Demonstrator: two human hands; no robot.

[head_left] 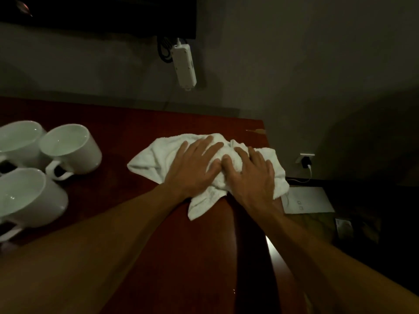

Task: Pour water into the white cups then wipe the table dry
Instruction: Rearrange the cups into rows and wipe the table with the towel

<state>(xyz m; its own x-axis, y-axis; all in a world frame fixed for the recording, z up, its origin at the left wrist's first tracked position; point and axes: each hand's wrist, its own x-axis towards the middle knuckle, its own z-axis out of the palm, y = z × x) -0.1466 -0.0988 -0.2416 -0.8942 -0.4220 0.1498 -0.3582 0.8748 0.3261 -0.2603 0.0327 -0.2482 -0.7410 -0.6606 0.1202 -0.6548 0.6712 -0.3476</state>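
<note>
Pressing down on a crumpled white towel (204,164), both hands lie flat with fingers spread rather than closed around it. The left hand (192,165) covers the towel's middle, and the right hand (254,175) rests on its right part, thumbs nearly touching. The towel sits near the right end of the dark red table (140,137), its right edge hanging just past the table's side. Three white cups stand well apart from it at the left: the back cup (18,141), the middle cup (72,148) just beside it, and the near cup (29,198) in front, handles toward the person. Whether they hold water I cannot tell for sure. On the wall behind hangs a white power strip (184,64). On the floor right of the table lies a white sheet (310,200), with a plugged-in charger (306,160) above it.
</note>
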